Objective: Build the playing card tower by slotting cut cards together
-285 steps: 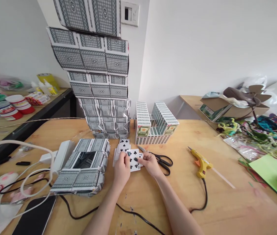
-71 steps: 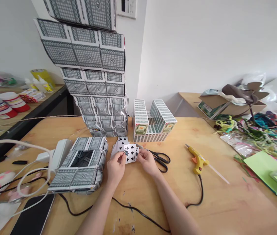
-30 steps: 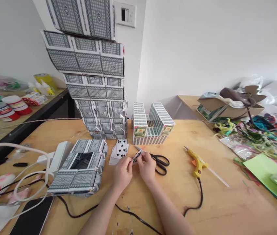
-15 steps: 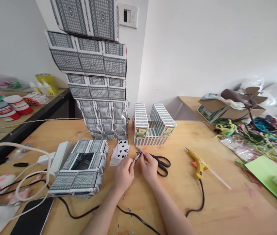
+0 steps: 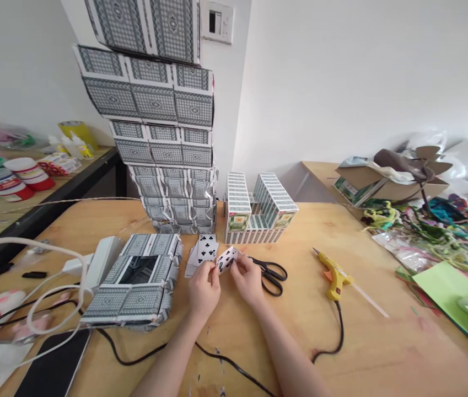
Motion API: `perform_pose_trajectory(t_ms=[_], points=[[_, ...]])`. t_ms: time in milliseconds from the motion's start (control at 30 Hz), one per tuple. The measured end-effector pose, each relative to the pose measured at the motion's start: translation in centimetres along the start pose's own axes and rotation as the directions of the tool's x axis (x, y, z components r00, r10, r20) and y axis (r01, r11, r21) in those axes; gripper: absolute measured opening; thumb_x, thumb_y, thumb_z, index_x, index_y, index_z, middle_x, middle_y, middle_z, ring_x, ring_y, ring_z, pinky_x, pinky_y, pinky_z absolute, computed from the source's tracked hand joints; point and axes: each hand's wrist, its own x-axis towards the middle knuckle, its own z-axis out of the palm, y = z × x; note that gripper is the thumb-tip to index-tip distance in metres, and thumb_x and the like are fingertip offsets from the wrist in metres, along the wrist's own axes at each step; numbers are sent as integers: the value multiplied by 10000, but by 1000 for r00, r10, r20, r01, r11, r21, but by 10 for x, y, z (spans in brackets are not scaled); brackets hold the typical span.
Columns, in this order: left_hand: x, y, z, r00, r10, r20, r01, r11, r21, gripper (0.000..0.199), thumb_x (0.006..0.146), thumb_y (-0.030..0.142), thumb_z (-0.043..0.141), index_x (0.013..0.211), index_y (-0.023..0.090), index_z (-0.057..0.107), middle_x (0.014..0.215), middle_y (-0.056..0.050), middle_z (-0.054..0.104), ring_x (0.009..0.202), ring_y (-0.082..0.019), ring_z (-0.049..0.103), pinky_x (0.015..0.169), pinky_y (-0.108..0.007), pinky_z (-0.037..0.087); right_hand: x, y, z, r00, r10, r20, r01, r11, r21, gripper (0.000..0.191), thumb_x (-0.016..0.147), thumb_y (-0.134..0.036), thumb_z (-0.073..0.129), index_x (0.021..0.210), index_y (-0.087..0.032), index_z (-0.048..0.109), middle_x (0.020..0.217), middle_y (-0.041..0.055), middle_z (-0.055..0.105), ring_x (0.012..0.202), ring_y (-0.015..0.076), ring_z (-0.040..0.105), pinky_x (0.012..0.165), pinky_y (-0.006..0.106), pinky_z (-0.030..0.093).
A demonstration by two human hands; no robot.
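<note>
Between my two hands is a creased playing card (image 5: 226, 259), its printed face with black pips turned up toward me. The fingers of my left hand (image 5: 204, 289) pinch its left end. My right hand (image 5: 249, 278) grips the right end by thumb and fingers. A small pile of playing cards (image 5: 206, 246), a five of clubs on top, lies just beyond my left hand. Black-handled scissors (image 5: 274, 274) rest beside my right hand, their blades partly hidden behind it.
A tall stepped structure of folded cards (image 5: 155, 105) stands at the back left, a card-covered frame (image 5: 143, 300) in front of it. Stacked card boxes (image 5: 258, 220) stand behind my hands. To the right lie a yellow glue gun (image 5: 335, 275) and its cord. A power strip (image 5: 105, 264) sits left.
My hands have moved slightly apart. The card, seen nearly edge-on before, is now opened out with its face and crease showing.
</note>
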Motion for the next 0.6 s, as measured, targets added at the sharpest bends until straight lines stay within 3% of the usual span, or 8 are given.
perform_pose_trajectory(t_ms=[133, 333, 433, 600], points=[[-1, -1, 0, 1000, -11, 17, 11, 1000, -26, 99, 774, 194, 447, 683, 200, 487, 613, -6, 593, 583, -141, 570, 565, -232, 414, 1, 4, -2, 1000, -18, 16, 20, 992, -128, 197, 774, -222, 463, 840, -177, 643, 769, 52, 685, 699, 189, 633, 671, 289, 501], [-2, 1, 1, 988, -11, 154, 31, 991, -127, 132, 789, 231, 456, 672, 191, 500, 631, 2, 604, 590, -119, 573, 578, -212, 424, -4, 1, 0, 997, -29, -70, 8, 957, -291, 236, 787, -234, 444, 885, -176, 651, 732, 53, 689, 618, 187, 624, 607, 278, 484], [-1, 0, 0, 990, -52, 127, 69, 989, -134, 118, 784, 241, 466, 686, 192, 511, 642, -2, 612, 601, -125, 579, 586, -219, 433, -3, -1, 1, 996, -5, -88, -14, 975, -221, 243, 777, -240, 458, 899, -176, 657, 763, 53, 695, 655, 192, 634, 628, 282, 494], [1, -3, -2, 993, -111, 36, 115, 987, -109, 101, 760, 244, 490, 677, 196, 521, 630, -2, 615, 591, -132, 581, 571, -220, 433, 4, 1, -4, 998, 42, 50, -41, 999, -24, 238, 755, -237, 477, 872, -172, 674, 809, 42, 697, 709, 198, 632, 666, 304, 504]])
